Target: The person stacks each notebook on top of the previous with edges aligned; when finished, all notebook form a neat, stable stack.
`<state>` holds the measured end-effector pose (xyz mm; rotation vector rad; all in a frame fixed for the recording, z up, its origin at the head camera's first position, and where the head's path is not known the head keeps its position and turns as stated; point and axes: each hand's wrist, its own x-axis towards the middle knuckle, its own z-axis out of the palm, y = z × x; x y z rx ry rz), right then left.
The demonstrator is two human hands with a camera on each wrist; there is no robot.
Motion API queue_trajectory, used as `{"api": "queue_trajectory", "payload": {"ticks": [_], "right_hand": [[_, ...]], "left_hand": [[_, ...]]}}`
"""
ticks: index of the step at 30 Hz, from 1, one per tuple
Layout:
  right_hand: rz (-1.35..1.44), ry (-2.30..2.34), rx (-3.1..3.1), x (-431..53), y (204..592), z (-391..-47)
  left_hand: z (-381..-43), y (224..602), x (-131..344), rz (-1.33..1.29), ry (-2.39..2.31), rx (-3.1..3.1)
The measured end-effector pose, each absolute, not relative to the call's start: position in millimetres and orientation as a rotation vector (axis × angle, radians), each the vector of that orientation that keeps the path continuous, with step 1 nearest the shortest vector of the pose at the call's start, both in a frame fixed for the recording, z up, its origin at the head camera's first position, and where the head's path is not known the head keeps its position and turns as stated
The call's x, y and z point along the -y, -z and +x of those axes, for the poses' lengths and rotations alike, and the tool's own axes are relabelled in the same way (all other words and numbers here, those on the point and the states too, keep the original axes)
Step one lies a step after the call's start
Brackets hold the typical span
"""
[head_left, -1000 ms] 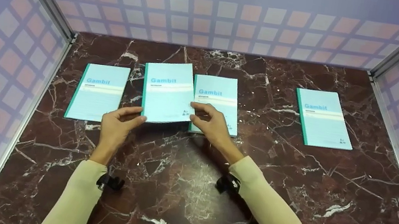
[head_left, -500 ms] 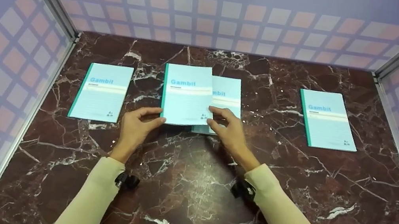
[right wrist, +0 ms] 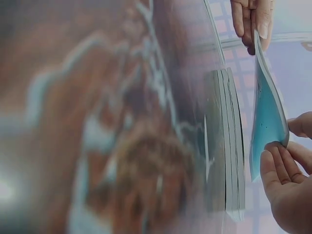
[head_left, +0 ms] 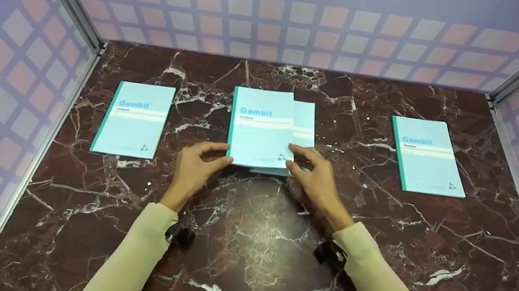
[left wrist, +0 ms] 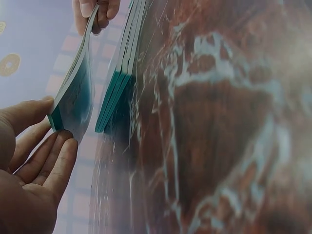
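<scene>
Here both hands' fingers (head_left: 209,147) (head_left: 304,152) pinch a notebook (head_left: 261,135); only wrist views show clearance beneath.

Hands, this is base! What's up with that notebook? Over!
Left hand and right hand pinching opposite edges. Held notebook raised, partly over the notebook stack, not touching. Nothing seen blocking the gap.

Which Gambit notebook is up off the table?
The top middle notebook: left hand and right hand pinch it above a stack. That stack, the far-left notebook and far-right notebook lie on the table.
</scene>
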<state>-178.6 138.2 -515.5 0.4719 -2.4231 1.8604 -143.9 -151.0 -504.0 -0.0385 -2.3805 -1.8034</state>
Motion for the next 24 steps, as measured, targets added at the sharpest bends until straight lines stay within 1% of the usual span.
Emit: {"api": "queue_trajectory", "payload": {"ticks": [7, 9, 24], "right_hand": [[0.442, -1.825, 2.424, -148.1, 511.6, -174.7], [0.433, -1.807, 2.449, -153.1, 516.5, -177.2], [0.351, -1.630, 2.573, -170.0, 514.0, -176.0]], "left_hand": [[-147.7, 508.1, 139.6, -0.077, 1.799, 2.393], [-148.7, 508.9, 136.5, -0.072, 1.786, 2.415], [-157.8, 511.1, 114.9, -0.034, 1.823, 2.436]]}}
